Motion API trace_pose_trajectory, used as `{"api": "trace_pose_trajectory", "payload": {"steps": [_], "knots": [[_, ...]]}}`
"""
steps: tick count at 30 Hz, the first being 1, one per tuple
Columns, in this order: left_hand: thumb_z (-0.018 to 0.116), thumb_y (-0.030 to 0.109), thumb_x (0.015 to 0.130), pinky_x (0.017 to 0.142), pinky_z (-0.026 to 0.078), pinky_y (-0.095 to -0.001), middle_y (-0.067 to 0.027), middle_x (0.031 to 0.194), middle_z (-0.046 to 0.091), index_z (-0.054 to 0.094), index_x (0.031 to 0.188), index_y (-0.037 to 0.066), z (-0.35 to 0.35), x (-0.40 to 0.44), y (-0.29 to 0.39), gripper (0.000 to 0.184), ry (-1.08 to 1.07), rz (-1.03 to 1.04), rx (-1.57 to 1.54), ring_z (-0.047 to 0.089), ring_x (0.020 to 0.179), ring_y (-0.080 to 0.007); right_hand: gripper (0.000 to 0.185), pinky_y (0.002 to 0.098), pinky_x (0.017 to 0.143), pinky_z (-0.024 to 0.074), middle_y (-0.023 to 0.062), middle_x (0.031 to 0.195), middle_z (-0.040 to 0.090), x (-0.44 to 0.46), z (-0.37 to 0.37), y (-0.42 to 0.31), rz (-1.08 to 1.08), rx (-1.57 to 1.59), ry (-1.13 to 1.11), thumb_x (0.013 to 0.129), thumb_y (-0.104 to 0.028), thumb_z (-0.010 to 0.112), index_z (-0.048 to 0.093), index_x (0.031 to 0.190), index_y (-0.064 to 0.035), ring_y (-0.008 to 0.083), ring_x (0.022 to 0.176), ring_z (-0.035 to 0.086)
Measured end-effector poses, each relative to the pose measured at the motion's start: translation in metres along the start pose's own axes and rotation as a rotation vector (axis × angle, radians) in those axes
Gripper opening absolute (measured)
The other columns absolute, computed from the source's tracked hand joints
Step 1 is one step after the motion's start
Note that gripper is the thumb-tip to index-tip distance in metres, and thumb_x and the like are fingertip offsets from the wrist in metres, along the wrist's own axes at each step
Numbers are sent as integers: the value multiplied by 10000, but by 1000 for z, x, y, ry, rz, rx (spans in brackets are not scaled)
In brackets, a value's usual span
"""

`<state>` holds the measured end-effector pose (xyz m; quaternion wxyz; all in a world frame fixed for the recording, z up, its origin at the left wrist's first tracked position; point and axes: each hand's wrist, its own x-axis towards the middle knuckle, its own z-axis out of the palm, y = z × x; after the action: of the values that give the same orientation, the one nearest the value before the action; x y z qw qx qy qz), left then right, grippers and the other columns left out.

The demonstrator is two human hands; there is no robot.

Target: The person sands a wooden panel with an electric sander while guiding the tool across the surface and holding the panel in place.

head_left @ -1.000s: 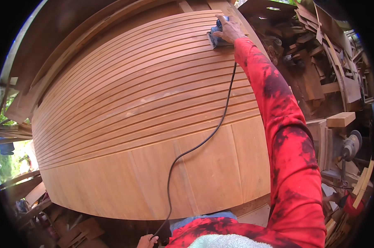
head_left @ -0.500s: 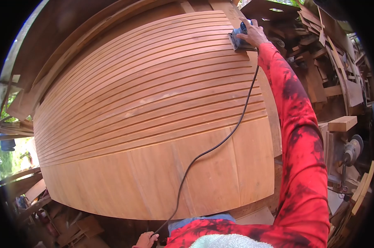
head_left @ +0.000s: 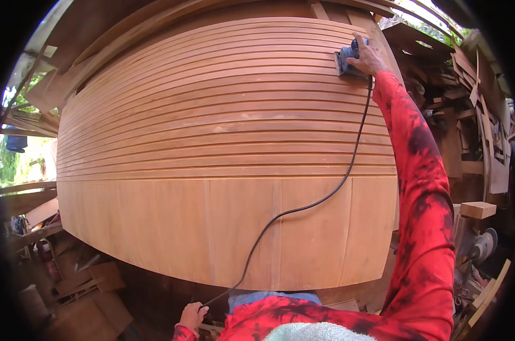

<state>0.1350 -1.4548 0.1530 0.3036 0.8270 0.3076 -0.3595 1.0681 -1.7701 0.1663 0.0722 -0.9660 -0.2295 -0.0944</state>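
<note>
A large wooden panel (head_left: 229, 153) spreads out before me, its far part cut with long parallel grooves and its near strip smooth. At the panel's far right, my right hand (head_left: 369, 58) is wrapped over a blue electric sander (head_left: 347, 59), whose flat base rests on the grooved wood. From the sander a black power cord (head_left: 291, 211) curves across the panel toward my body. Low down, beside the panel's near edge, my left hand (head_left: 194, 314) is closed around that cord.
Scrap boards (head_left: 462, 113) are piled along the right side. A wooden block (head_left: 478, 210) and a disc-shaped machine part (head_left: 485, 244) stand at the lower right. More wood offcuts (head_left: 92, 284) lie below the panel at left. A blue cloth-like thing (head_left: 16, 141) hangs at far left.
The view has turned, so the panel lies more level. The sander and my right hand appear a little farther right and lower. More of my left hand shows, still on the cord.
</note>
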Motion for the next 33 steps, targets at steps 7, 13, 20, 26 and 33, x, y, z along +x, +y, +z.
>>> {"api": "trace_pose_trajectory", "payload": {"steps": [7, 13, 20, 26, 33], "knots": [[690, 287, 917, 750, 531, -489, -244, 797, 693, 718, 858, 5, 70, -12, 23, 289, 43, 11, -23, 686, 818, -439, 933, 601, 1059, 443, 315, 1424, 459, -16, -3, -7, 39, -19, -25, 794, -414, 858, 349, 1559, -253, 549, 1250, 539], [661, 313, 939, 830, 496, -536, -225, 895, 694, 688, 863, 15, 120, -28, 52, 309, 54, -67, -77, 636, 921, -452, 866, 580, 1056, 449, 298, 1367, 516, -26, -12, -9, 108, -20, -21, 812, -482, 811, 396, 1533, -241, 493, 1198, 603], [681, 299, 928, 800, 509, -507, -236, 832, 680, 726, 891, 35, 182, -37, 76, 271, 102, -70, -129, 647, 880, -437, 859, 545, 980, 551, 308, 1373, 478, -35, -29, -6, 112, -6, -45, 787, -495, 838, 430, 1500, -240, 535, 1171, 619], [700, 308, 920, 827, 503, -499, -217, 856, 676, 730, 921, 46, 212, -46, 96, 263, 127, -88, -151, 639, 910, -418, 809, 537, 991, 521, 290, 1371, 483, -43, -29, -17, 80, 20, -14, 779, -502, 842, 479, 1455, -248, 514, 1174, 616], [756, 300, 884, 816, 515, -467, -170, 764, 690, 745, 923, 48, 222, -63, 148, 255, 61, -129, -222, 649, 888, -354, 796, 536, 991, 509, 282, 1369, 488, -35, -27, -19, 49, 16, -15, 773, -481, 817, 480, 1449, -232, 508, 1198, 594]]}}
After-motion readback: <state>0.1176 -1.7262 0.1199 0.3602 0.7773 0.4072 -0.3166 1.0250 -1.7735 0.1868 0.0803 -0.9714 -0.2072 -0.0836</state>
